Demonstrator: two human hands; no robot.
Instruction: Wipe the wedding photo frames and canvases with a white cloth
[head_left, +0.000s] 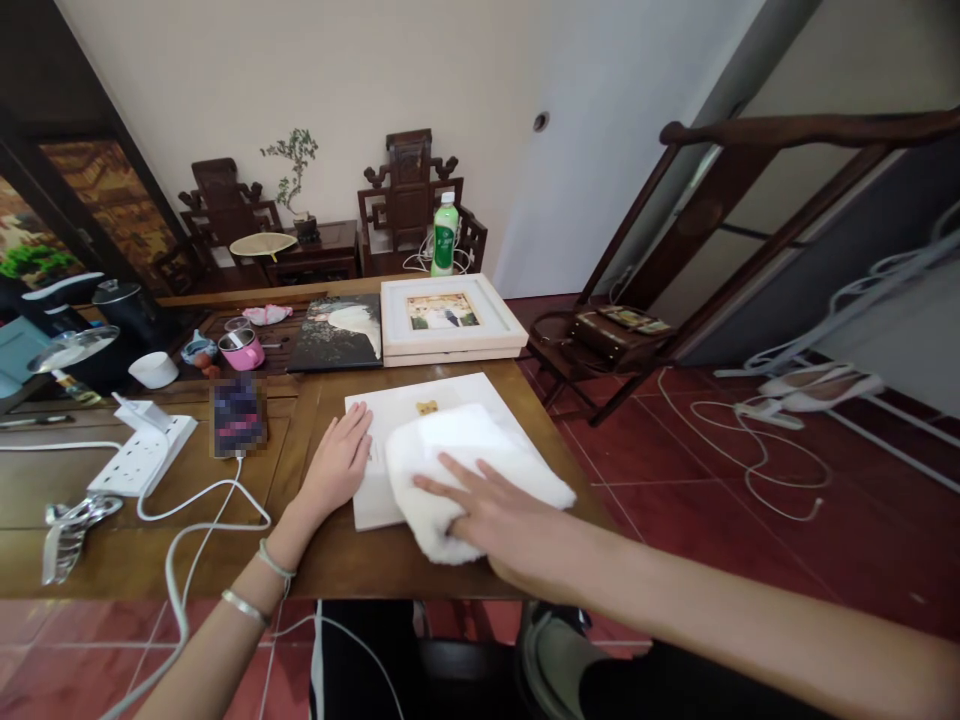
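A flat white board or box lid (480,392) lies on the wooden table, with a small gold bear-like mark (427,408) near its middle. My left hand (341,460) rests on the board's left edge, fingers stretched out and holding nothing. Over the board's right and front part spreads a fluffy white towel (427,460). My right hand (495,510) presses on this towel from above, fingers apart and the thumb side bent into its folds. The towel hides much of the board and hangs past its front edge.
Behind the board are a white framed photo (495,318) and a dark picture panel (304,345). To the left lie a power strip (154,455), white cables, a blurred-out phone-like object (240,418), a pink mug (244,350) and a white cup (155,370). A wooden chair (555,350) stands right.
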